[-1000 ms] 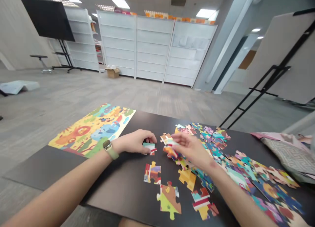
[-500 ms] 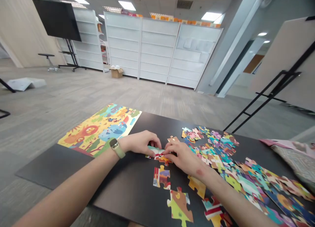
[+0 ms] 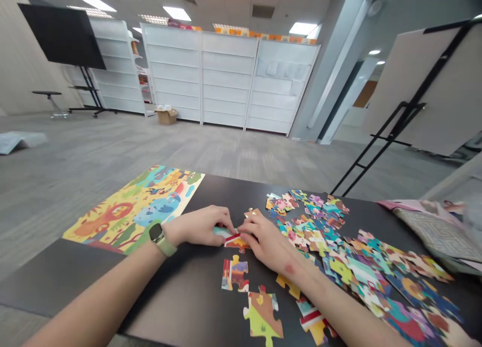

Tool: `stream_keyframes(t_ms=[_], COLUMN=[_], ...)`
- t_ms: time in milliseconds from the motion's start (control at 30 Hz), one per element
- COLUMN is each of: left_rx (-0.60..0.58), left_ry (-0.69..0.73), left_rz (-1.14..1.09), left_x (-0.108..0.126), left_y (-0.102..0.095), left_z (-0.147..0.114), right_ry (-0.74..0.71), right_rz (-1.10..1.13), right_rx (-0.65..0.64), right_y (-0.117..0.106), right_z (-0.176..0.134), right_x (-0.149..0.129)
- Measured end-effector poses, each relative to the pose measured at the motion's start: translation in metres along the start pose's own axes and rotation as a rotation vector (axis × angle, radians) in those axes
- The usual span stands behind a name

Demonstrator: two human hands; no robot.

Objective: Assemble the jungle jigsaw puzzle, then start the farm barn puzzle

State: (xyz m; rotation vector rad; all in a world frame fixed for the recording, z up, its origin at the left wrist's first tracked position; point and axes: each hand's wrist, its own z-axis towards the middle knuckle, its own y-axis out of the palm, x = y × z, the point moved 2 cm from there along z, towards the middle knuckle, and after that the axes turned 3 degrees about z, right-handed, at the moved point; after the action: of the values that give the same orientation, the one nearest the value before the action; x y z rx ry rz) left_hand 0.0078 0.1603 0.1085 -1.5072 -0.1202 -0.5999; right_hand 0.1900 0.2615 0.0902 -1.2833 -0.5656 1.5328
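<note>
My left hand [image 3: 208,225], with a watch on its wrist, has its fingers closed on the left side of a pale blue, red and orange jigsaw puzzle piece [image 3: 236,242]. From the right, my right hand [image 3: 262,239] pinches the same spot with thumb and fingers. The fingers hide part of it, so I cannot tell whether it is one piece or two joined. Just below lies a purple and orange puzzle piece [image 3: 235,273]. Nearer to me is a green and brown puzzle piece [image 3: 263,315]. A tan puzzle piece [image 3: 253,213] shows behind my right hand.
Many loose puzzle pieces [image 3: 350,266] are spread over the right of the dark table [image 3: 181,307]. A colourful animal picture sheet [image 3: 128,211] lies on the left. A patterned fabric bag [image 3: 433,226] rests at the far right. Beyond stands a whiteboard easel [image 3: 406,111].
The view has swung a little to the right, so everything sits further left. Both hands stay at the same puzzle piece, with my fingers slightly shifted on it.
</note>
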Motion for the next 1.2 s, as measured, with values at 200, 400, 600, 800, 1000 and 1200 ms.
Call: stream_keyframes(t_ms=[200, 400, 600, 800, 1000, 1200], left_rx=[0.010, 0.017, 0.030, 0.039, 0.064, 0.052], left_ry=[-0.022, -0.030, -0.025, -0.019, -0.005, 0.019], left_rz=[-0.003, 0.011, -0.004, 0.006, -0.044, -0.033], left_x=[-0.005, -0.008, -0.006, -0.007, -0.011, -0.011], left_y=[-0.003, -0.002, -0.002, -0.001, 0.000, 0.000], left_z=[-0.001, 0.000, 0.001, 0.001, 0.001, 0.002], right_ry=[0.035, -0.022, -0.013, 0.036, 0.077, -0.018], right_rz=[-0.044, -0.002, 0.049, 0.091, 0.143, 0.081], right_rx=[0.047, -0.043, -0.177, -0.209, -0.185, -0.083], right_y=[-0.036, -0.029, -0.018, -0.013, -0.012, 0.000], right_z=[-0.006, -0.024, -0.031, -0.033, -0.029, -0.024], right_x=[0.006, -0.001, -0.023, -0.028, -0.034, -0.030])
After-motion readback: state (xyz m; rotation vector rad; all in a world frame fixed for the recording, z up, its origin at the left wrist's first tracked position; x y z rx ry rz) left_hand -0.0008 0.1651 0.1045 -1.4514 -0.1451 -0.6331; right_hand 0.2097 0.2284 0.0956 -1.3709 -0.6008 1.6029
